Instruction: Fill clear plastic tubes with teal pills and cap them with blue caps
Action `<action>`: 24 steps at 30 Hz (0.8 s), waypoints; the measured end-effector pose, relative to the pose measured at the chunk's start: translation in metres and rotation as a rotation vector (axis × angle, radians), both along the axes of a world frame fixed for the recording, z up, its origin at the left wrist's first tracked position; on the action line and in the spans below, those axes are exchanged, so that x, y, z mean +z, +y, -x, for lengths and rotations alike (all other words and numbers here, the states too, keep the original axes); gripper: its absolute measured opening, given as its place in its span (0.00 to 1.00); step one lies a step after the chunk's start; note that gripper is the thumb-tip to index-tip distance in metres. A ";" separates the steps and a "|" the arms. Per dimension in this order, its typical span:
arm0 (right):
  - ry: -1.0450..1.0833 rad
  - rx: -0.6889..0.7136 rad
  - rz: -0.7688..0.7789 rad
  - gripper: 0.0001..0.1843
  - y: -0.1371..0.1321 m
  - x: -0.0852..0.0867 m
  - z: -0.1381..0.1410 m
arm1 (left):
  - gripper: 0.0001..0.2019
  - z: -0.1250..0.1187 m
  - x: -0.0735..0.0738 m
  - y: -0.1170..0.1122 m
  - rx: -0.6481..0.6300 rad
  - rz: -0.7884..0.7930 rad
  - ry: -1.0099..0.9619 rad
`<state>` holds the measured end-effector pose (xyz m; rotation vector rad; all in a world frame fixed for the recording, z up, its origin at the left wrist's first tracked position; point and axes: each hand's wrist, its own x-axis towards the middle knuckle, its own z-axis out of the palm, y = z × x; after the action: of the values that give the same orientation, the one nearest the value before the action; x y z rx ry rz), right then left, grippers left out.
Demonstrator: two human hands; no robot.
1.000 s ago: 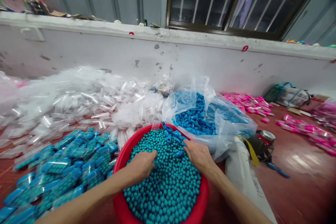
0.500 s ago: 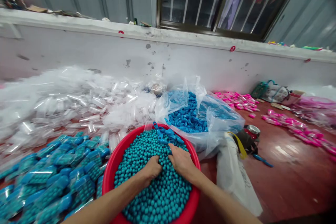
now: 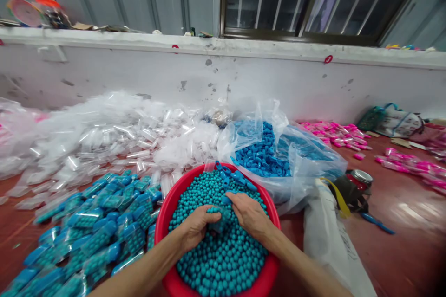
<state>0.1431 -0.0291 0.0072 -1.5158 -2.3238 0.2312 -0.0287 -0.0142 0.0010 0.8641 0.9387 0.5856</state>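
Note:
A red tub (image 3: 163, 222) full of small round teal beads (image 3: 223, 269) stands in front of me. Over the beads, my left hand (image 3: 199, 226) is closed around a small clear container (image 3: 219, 223) filled with teal beads. My right hand (image 3: 250, 214) pinches a blue cap (image 3: 226, 199) close to the container's end; whether they touch I cannot tell. Several loose blue caps (image 3: 239, 178) lie on the beads at the tub's far side. Behind the tub, a clear plastic bag (image 3: 313, 167) holds many more blue caps.
Bead-filled containers with blue caps (image 3: 101, 232) are heaped on the left floor, with clear empty containers (image 3: 114, 130) behind. A white sack (image 3: 324, 241), a red jar (image 3: 360, 178) and pink pieces (image 3: 334, 132) are on the right. A white wall (image 3: 156, 74) runs behind.
My left hand has come up out of the beads with the filled container. My right hand has lifted a blue cap toward it. The view has swung slightly left.

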 end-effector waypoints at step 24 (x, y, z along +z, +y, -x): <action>0.770 0.028 0.858 0.09 0.006 0.017 0.008 | 0.13 0.005 -0.002 -0.012 -0.021 -0.418 0.112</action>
<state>0.1352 -0.0227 0.0238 -1.3234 -1.6449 1.6488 -0.0339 -0.0263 -0.0015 1.2895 0.9212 0.7350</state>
